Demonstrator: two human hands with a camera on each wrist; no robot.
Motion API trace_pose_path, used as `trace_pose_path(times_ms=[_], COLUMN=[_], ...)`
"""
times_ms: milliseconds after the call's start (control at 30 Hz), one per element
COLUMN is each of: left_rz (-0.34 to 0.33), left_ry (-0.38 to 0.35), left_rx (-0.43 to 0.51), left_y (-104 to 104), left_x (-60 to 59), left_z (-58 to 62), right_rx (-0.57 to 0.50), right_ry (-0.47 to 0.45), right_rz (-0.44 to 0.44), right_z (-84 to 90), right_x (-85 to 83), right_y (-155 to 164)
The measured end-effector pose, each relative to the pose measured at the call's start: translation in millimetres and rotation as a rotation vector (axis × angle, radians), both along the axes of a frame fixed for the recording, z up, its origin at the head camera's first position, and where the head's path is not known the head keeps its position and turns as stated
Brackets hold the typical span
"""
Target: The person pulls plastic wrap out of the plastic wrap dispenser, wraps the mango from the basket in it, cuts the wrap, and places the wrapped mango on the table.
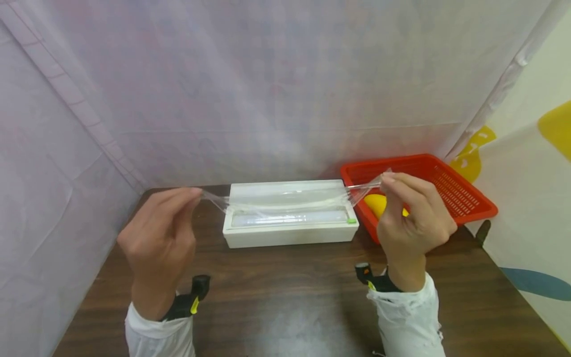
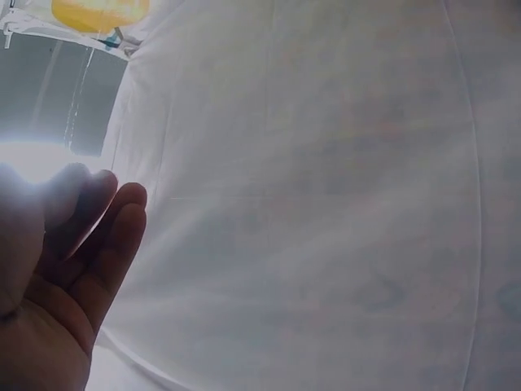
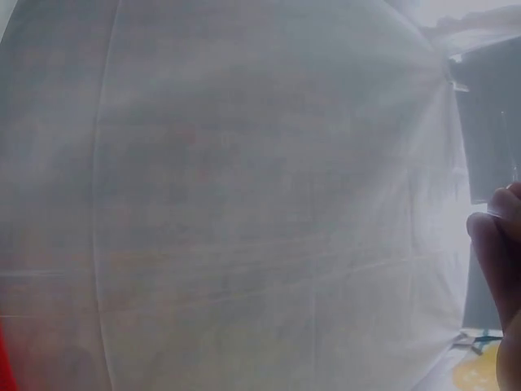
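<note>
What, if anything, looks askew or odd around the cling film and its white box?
Nothing is spilled or broken. The cling film bunches into narrow strands where the left hand and right hand pinch it, sagging over the white dispenser box.

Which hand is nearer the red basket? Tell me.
Right. The right hand is raised just in front of the red basket; the left hand is beyond the white box.
</note>
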State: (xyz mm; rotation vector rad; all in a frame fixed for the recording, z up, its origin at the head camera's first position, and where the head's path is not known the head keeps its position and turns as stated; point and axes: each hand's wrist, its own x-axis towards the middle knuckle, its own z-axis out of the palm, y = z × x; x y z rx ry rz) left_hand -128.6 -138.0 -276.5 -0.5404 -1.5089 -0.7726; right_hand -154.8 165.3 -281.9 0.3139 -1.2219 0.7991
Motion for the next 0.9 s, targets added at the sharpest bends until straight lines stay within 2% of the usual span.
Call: trace_pose_path(times_ms=[100, 200, 400, 533, 633, 733, 833, 900], left_rz=[0.007, -0.02, -0.086, -0.153, -0.238, -0.358, -0.514, -0.621], left_ry=[-0.006, -0.04, -0.132, -0.2, -0.239, -0.263, -0.303, -0.354], left_rx=[-0.019, -0.07, -0.245, -0.357, -0.417, -0.465, -0.516, -0.553], left_y=[-1.1, -5.7, -22.3, -31.4, -35.5, -39.1, -43.2, -45.8], left_x=[5.4, 13.8, 36.1, 47.8, 52.8, 56.3, 58.4, 59.5], left_z=[2.5, 5.8, 7.6, 4.4, 3.1, 0.2, -8.3, -17.0], right_rx=[0.025, 0.096, 0.354, 0.512, 0.593, 0.674, 0.769, 0.827], right_ry=[-0.014, -0.064, -0.235, -0.317, -0.356, -0.409, -0.491, -0.544], right_rz=[0.01, 0.044, 0.192, 0.244, 0.248, 0.312, 0.428, 0.526], right_z=[3.5, 6.8, 9.8, 7.1, 3.9, 0.5, -5.6, -12.4], right_x=[5.8, 16.7, 47.6, 66.3, 77.3, 86.1, 93.7, 96.8], right_y=[1.3, 5.8, 29.5, 47.1, 54.2, 59.9, 67.5, 72.3])
